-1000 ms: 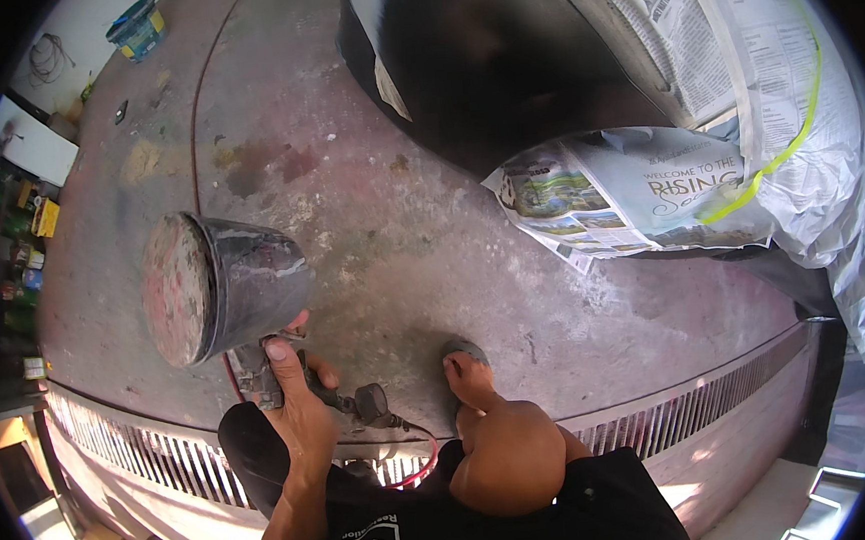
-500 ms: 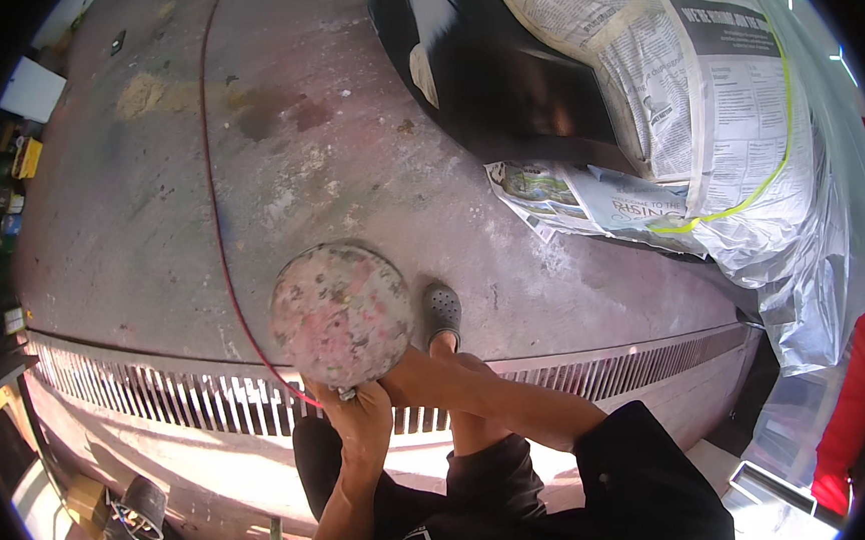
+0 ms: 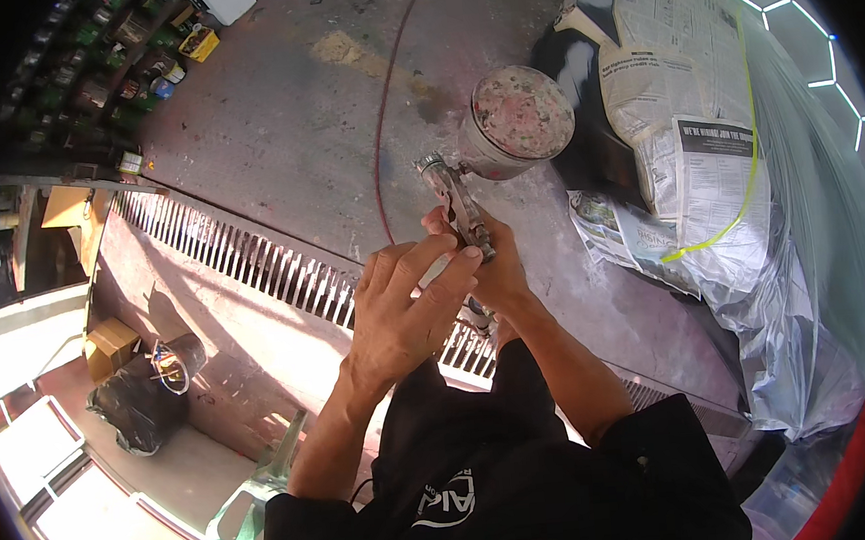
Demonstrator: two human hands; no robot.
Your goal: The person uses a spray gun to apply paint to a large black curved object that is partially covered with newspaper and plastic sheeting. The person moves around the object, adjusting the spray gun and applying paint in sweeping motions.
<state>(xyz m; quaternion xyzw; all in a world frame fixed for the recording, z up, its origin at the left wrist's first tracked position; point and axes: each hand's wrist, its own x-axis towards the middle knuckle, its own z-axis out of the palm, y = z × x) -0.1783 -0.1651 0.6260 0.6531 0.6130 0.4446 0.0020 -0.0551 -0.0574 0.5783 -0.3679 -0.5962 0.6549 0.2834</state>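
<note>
A paint-spattered spray gun (image 3: 455,200) with a large round cup (image 3: 522,113) is held out in front of me, tilted so the cup leans to the right. My right hand (image 3: 505,270) is wrapped round its grip, partly covered by the gun and my other hand. My left hand (image 3: 400,307) comes across from the left, thumb and fingers pinching the rear end of the gun, near its knobs. What exactly the left fingertips press on is partly hidden. The cup's lid is blotched with dried paint.
A dark car panel (image 3: 571,100) stands at the right, masked with newspaper (image 3: 722,184) and plastic sheeting (image 3: 802,244). A red hose (image 3: 380,143) runs over the floor. A slotted grate (image 3: 251,263) crosses the floor. A black bag (image 3: 139,406) and cardboard box (image 3: 112,345) lie lower left.
The view has turned, bringing in more of the left side. The spray gun has tipped from cup-on-top to leaning right, showing its body. My left hand now grips its rear end.
</note>
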